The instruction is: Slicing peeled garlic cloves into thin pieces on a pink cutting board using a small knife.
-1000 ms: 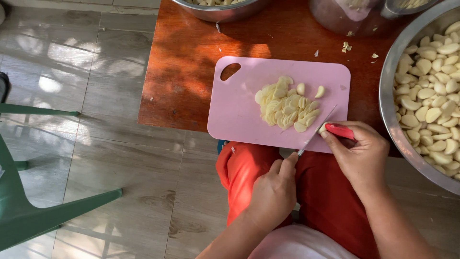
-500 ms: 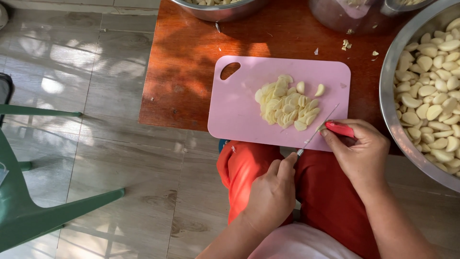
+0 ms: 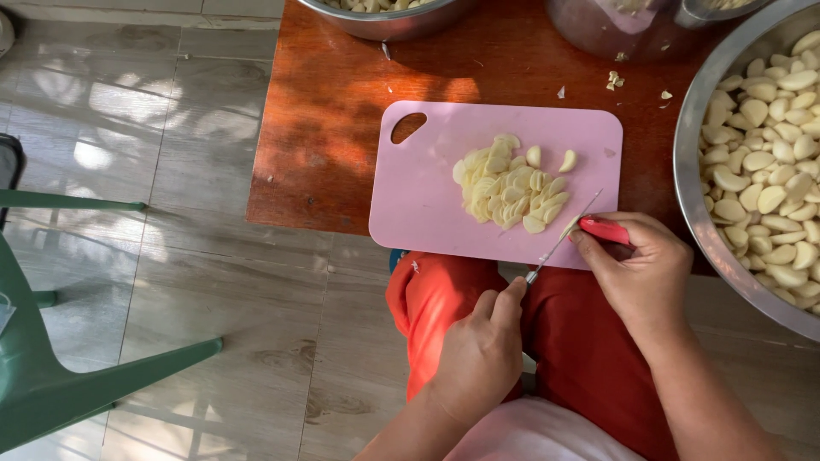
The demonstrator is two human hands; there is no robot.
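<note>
Garlic slices [image 3: 508,186] sit piled on the pink board [image 3: 427,205], but the bowl [image 3: 694,213] holds many whole cloves [image 3: 769,171]. The right hand [image 3: 636,273] fingers are clamped on the knife [image 3: 589,229]; the left hand [image 3: 478,358] fingers pinch its tip.

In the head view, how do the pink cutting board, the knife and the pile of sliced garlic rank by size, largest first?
1. Pink cutting board
2. Pile of sliced garlic
3. Knife, though the right hand hides part of it, so its rank is unsure.
</note>
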